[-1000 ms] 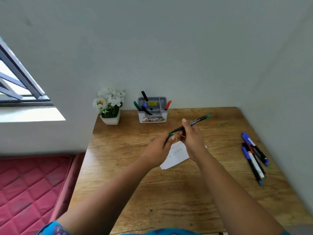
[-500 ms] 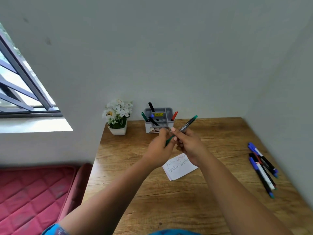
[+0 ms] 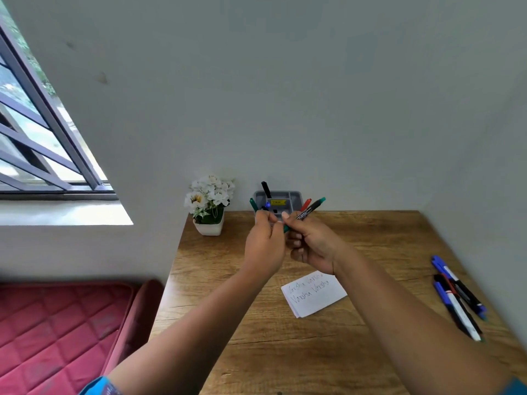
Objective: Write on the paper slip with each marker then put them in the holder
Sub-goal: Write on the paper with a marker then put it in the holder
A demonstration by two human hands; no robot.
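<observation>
Head view: both hands meet at mid-air — right hand [image 3: 312, 246] pinches the green marker [image 3: 309, 211], left hand [image 3: 265, 246] curls at its lower end. Its long axis tilts up-right; the holder [image 3: 288, 198] stands just beyond, nearer the left.

Hands carry the marker toward the holder

Both hands [image 3: 265, 246] [image 3: 312, 243] have lifted the green marker [image 3: 309, 210] off the paper slip [image 3: 313, 295], up near the grey holder [image 3: 293, 196].

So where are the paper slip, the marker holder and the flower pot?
paper slip [image 3: 313, 295]: head view, on the middle of the white sheet, below the handwriting.
marker holder [image 3: 288, 196]: head view, on its grey top tray.
flower pot [image 3: 208, 227]: head view, on the white pot's front wall.
</observation>
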